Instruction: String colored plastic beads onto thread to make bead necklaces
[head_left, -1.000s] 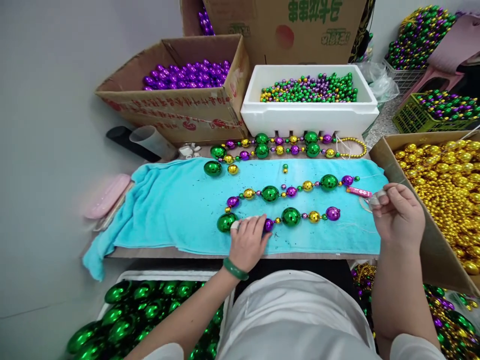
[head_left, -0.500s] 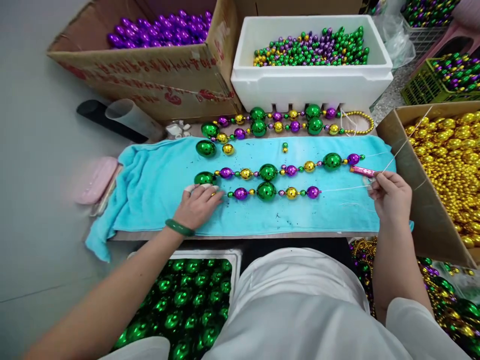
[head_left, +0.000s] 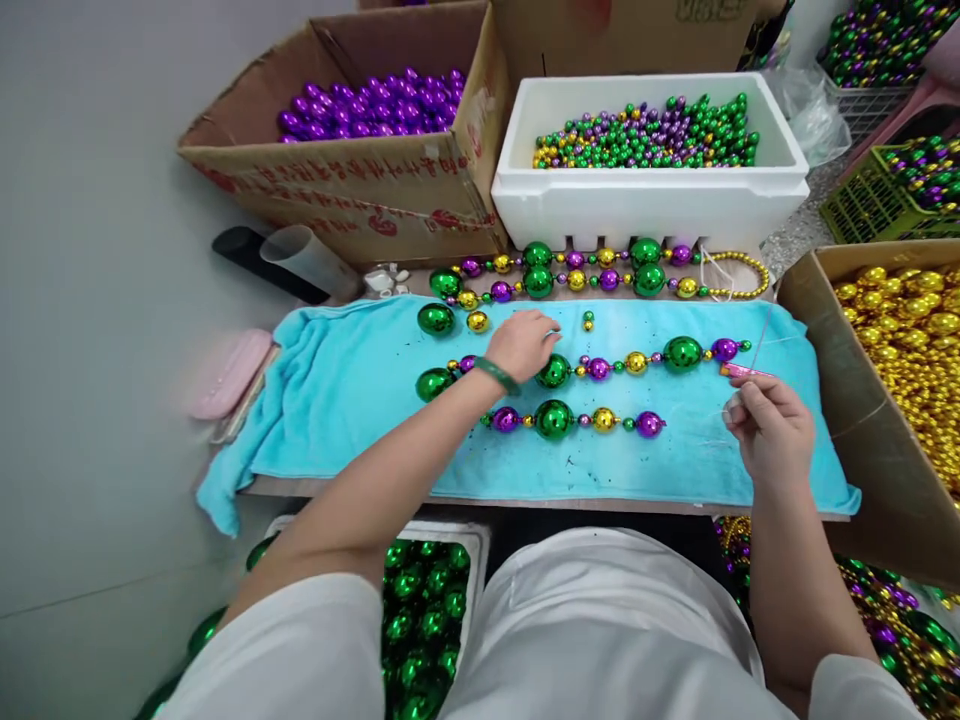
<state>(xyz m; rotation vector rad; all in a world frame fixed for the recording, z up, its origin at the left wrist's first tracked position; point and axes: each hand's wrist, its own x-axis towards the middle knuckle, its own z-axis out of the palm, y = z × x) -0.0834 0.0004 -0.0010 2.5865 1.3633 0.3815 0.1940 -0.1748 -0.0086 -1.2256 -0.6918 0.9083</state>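
My left hand [head_left: 521,345] reaches over the turquoise towel [head_left: 345,430], fingers apart and pointing right, with nothing visible in it. Under its forearm runs part of a strand with a big green bead [head_left: 682,354]. Just right of its fingertips lie a small green bead and a small gold bead [head_left: 588,325]. My right hand [head_left: 772,425] pinches a slim pink tool with an orange end [head_left: 742,371], and white string shows by its fingers. A shorter strand, with a big green bead [head_left: 553,420] in its middle, lies nearer to me.
Behind the towel stand a cardboard box [head_left: 360,175] of purple beads and a white foam box [head_left: 645,210] of small mixed beads. A finished-looking bead necklace [head_left: 574,281] lies before them. Gold beads fill a carton [head_left: 832,390] at right; a pink case [head_left: 234,375] sits left.
My left hand has left the big green bead at the left strand ends and moved right and away from me, toward the two small beads. My right hand keeps the pink tool.
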